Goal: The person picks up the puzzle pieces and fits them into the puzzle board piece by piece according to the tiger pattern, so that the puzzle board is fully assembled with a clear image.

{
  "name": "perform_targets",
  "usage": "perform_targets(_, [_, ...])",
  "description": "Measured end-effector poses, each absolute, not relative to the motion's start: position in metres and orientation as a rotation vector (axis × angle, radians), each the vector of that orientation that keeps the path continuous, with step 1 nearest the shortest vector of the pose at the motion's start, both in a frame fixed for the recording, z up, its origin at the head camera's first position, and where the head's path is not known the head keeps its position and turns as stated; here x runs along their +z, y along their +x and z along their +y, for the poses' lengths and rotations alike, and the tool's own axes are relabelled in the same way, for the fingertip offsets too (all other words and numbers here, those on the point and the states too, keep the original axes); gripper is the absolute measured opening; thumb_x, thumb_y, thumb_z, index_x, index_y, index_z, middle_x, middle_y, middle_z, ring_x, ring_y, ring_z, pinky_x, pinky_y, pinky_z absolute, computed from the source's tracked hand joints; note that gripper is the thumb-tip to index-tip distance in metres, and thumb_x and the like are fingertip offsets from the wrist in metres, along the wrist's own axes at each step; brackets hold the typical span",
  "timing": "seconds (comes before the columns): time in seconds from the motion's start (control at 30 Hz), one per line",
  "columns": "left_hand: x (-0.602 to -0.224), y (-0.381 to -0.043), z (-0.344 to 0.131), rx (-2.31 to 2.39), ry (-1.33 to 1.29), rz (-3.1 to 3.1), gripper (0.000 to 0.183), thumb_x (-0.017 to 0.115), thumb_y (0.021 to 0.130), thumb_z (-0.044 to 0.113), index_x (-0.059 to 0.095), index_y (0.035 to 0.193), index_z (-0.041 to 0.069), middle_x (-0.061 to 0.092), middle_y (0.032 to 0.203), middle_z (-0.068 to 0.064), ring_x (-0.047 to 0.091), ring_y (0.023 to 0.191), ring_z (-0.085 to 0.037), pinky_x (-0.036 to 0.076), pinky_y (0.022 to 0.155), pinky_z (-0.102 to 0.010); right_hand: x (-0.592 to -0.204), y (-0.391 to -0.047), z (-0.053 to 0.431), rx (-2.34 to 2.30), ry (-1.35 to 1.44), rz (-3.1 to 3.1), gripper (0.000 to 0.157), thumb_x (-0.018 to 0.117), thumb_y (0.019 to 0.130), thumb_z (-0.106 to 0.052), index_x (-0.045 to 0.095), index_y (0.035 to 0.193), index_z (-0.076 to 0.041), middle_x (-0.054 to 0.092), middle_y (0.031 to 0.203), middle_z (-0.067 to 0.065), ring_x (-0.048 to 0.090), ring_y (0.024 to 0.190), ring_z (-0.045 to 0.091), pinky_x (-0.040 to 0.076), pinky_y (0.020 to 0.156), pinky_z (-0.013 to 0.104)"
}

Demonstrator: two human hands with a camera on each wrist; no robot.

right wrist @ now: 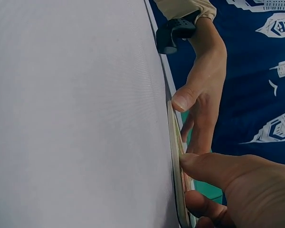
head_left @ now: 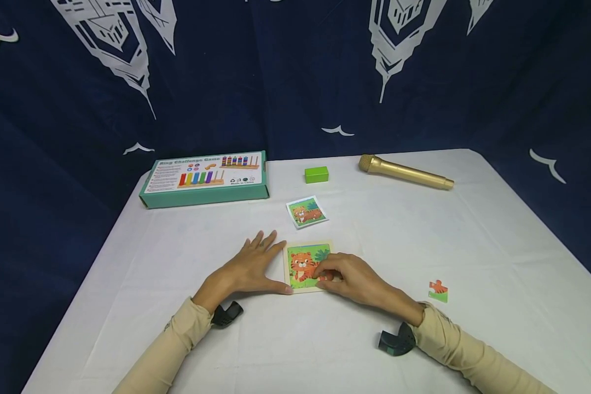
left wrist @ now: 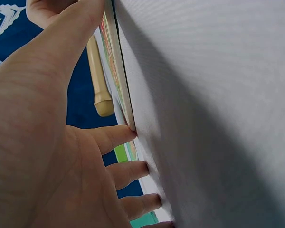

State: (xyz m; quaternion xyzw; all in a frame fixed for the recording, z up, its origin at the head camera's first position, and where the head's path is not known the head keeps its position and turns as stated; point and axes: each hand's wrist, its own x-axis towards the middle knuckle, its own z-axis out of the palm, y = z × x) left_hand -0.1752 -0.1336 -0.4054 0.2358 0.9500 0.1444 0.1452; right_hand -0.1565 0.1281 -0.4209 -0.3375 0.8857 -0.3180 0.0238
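A square wooden jigsaw puzzle (head_left: 302, 267) with a tiger picture lies on the white table between both hands. My left hand (head_left: 253, 268) has its fingers spread and straight, its thumb touching the board's near left corner and its index finger the far left corner. My right hand (head_left: 354, 278) bends over the board's right side, thumb and index finger pinching a small puzzle piece (head_left: 322, 278) at the picture's lower right. The fingers mostly cover that piece. In the right wrist view, the right thumb (right wrist: 204, 166) rests on the board's face. One loose puzzle piece (head_left: 438, 291), orange and green, lies off to the right.
Beyond the board lies a tiger picture card (head_left: 307, 212), with a green block (head_left: 317, 174) farther back. A green Ring Challenge Game box (head_left: 204, 180) sits at the back left, and a gold microphone (head_left: 406, 172) at the back right. A dark blue patterned curtain (head_left: 295, 82) hangs behind.
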Motion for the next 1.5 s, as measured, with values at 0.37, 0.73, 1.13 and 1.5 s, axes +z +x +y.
perform_targets(0.37, [-0.404, -0.174, -0.135, 0.416, 0.673, 2.735, 0.110, 0.069, 0.067, 0.073, 0.029, 0.152, 0.016, 0.011, 0.160, -0.012, 0.001, 0.147, -0.036, 0.006, 0.117, -0.054, -0.420, -0.157, 0.127, -1.049, -1.039, 2.685, 0.009, 0.075, 0.083, -0.013, 0.075, 0.088, -0.021, 0.062, 0.084, -0.015, 0.052, 0.075, 0.007, 0.044, 0.064, 0.020])
perform_targets(0.73, [-0.405, -0.174, -0.135, 0.425, 0.667, 2.729, 0.110, 0.069, 0.067, 0.073, 0.029, 0.152, 0.017, 0.010, 0.160, -0.012, 0.000, 0.147, -0.036, 0.005, 0.117, -0.053, -0.423, -0.160, 0.133, -1.135, -1.095, 2.606, 0.016, 0.070, 0.087, -0.012, 0.076, 0.100, -0.020, 0.067, 0.095, -0.013, 0.056, 0.084, 0.004, 0.047, 0.073, 0.023])
perform_targets(1.13, [-0.403, -0.174, -0.133, 0.446, 0.679, 2.727, 0.110, 0.070, 0.067, 0.072, 0.029, 0.152, 0.015, 0.011, 0.160, -0.013, 0.001, 0.147, -0.037, 0.005, 0.117, -0.054, -0.408, -0.158, 0.178, -1.195, -0.963, 2.663, 0.018, 0.068, 0.089, -0.012, 0.072, 0.106, -0.016, 0.062, 0.086, -0.011, 0.052, 0.073, 0.006, 0.046, 0.061, 0.021])
perform_targets(1.5, [-0.401, -0.172, -0.134, 0.450, 0.685, 2.725, 0.109, 0.069, 0.068, 0.072, 0.029, 0.152, 0.014, 0.011, 0.160, -0.014, 0.001, 0.146, -0.037, 0.006, 0.116, -0.056, -0.399, -0.153, 0.257, -1.122, -0.866, 2.913, 0.026, 0.069, 0.088, -0.007, 0.069, 0.113, -0.011, 0.068, 0.101, 0.000, 0.056, 0.084, 0.005, 0.049, 0.067, 0.023])
